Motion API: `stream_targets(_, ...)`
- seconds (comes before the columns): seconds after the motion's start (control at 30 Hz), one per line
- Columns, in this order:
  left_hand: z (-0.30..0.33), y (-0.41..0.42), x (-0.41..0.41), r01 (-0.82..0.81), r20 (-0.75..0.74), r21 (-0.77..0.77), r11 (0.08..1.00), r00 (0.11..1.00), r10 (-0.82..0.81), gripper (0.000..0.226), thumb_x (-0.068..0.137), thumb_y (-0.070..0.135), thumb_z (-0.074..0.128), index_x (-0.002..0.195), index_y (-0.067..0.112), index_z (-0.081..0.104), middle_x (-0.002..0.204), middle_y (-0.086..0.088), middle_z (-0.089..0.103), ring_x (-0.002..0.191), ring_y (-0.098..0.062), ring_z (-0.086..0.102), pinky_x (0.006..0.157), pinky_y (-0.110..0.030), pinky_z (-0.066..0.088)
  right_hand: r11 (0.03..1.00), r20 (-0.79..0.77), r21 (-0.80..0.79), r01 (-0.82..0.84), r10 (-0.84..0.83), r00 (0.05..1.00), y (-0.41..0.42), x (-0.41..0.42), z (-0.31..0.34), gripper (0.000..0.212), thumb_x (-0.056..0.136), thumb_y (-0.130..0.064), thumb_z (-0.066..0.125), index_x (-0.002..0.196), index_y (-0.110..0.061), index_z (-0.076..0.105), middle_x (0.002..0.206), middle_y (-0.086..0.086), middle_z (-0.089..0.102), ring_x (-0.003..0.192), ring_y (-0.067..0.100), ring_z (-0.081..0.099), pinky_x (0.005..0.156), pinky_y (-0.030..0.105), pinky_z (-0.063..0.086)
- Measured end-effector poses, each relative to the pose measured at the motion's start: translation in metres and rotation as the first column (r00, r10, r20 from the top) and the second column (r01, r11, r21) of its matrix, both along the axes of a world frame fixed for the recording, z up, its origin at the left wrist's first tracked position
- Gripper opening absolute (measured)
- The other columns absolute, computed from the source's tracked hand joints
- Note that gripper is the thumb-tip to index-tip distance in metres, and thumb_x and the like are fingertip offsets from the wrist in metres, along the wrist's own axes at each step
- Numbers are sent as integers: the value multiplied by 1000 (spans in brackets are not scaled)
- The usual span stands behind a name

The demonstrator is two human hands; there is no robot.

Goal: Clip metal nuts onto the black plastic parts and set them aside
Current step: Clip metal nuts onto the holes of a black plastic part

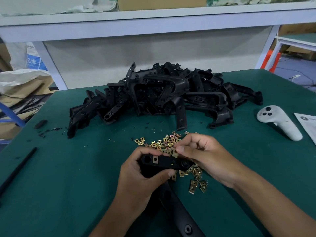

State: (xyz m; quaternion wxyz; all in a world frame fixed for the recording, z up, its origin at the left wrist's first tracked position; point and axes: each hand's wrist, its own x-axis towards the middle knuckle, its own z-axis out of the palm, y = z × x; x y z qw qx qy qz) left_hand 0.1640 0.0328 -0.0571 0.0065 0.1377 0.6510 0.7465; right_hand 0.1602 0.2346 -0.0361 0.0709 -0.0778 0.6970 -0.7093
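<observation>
Both hands work one black plastic part over the scattered metal nuts.

Head view: the left hand (145, 175) grips the black plastic part (164, 164) at its upper end, fingers curled round it, just nearer the camera than the pile of metal nuts (169, 142) on the green surface (68, 168). The part's upper arm runs left to right, with one clipped nut (155, 159) on it; its long arm runs down toward the camera and slightly right. The right hand (203, 156) pinches a loose nut (175, 153) at the part's far edge, beside the nut pile. Beyond the nuts lies a heap of black parts (162, 94); right of the nuts rests a white controller (278, 122).
</observation>
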Motion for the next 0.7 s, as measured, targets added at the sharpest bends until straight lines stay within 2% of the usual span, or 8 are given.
stream_targets(0.17, 0, -1, 1, 4, 2, 7, 1000, 1000, -4, 42, 56, 6, 88, 93, 10, 67, 95, -8, 77, 84, -15, 73, 69, -19, 56, 1000, 13, 18, -19, 19, 1000, -2, 1, 1, 5, 81, -31, 73, 83, -32, 78, 83, -6, 75, 82, 10, 69, 78, 23, 56)
stream_targets(0.3, 2, 0, 1, -3, 1, -15, 1000, 1000, 3, 39, 57, 9, 90, 87, 22, 70, 95, -7, 77, 84, -16, 73, 69, -20, 57, 1000, 40, 5, -17, 17, 999, -2, 2, 2, 7, 81, -32, 74, 84, -28, 78, 89, 5, 73, 88, 28, 59, 85, 44, 47)
stream_targets(0.37, 2, 0, 1, -1, 1, -21, 1000, 1000, 1, 39, 57, 10, 90, 87, 24, 70, 94, -7, 76, 83, -15, 72, 69, -19, 57, 1000, 41, -3, -25, 25, 999, -1, 2, 2, 6, 81, -32, 75, 84, -27, 78, 92, 9, 72, 90, 32, 54, 87, 49, 44)
stream_targets(0.47, 2, 0, 1, 22, 22, -5, 1000, 1000, -22, 38, 58, 8, 89, 87, 24, 70, 94, -6, 77, 83, -13, 72, 69, -18, 56, 999, 29, -8, -39, 39, 999, 0, 2, 3, 8, 82, -34, 77, 84, -27, 77, 90, 3, 74, 89, 32, 58, 88, 51, 45)
stream_targets(0.5, 3, 0, 1, 32, 26, -5, 999, 999, -32, 38, 59, 7, 89, 87, 24, 70, 95, -5, 77, 83, -12, 72, 69, -18, 56, 999, 22, -9, -38, 38, 999, 1, 2, 3, 8, 82, -34, 76, 84, -27, 77, 87, 0, 74, 88, 31, 58, 87, 49, 44)
stream_targets(0.57, 3, -1, 2, 49, 34, 1, 999, 998, -49, 37, 60, 6, 88, 87, 23, 69, 95, -3, 78, 84, -10, 72, 70, -17, 56, 998, 10, -11, -56, 56, 998, 3, 2, 5, 4, 84, -29, 75, 85, -27, 78, 82, -5, 73, 82, 26, 58, 81, 34, 44)
stream_targets(0.63, 3, -1, 2, 62, 28, 1, 998, 998, -62, 38, 60, 5, 88, 89, 21, 68, 98, -3, 78, 87, -11, 73, 71, -18, 56, 996, -6, 9, -85, 86, 996, 4, 3, 8, 3, 87, -26, 75, 86, -25, 78, 82, -4, 74, 76, 11, 65, 72, 18, 49)
stream_targets(0.7, 4, -2, 2, 64, 16, 6, 998, 998, -64, 37, 60, 5, 87, 89, 19, 68, 100, -5, 78, 90, -14, 74, 73, -19, 57, 997, 1, 31, -69, 69, 998, 3, 3, 7, 6, 86, -26, 72, 87, -22, 77, 79, -4, 74, 74, 6, 66, 69, 16, 51)
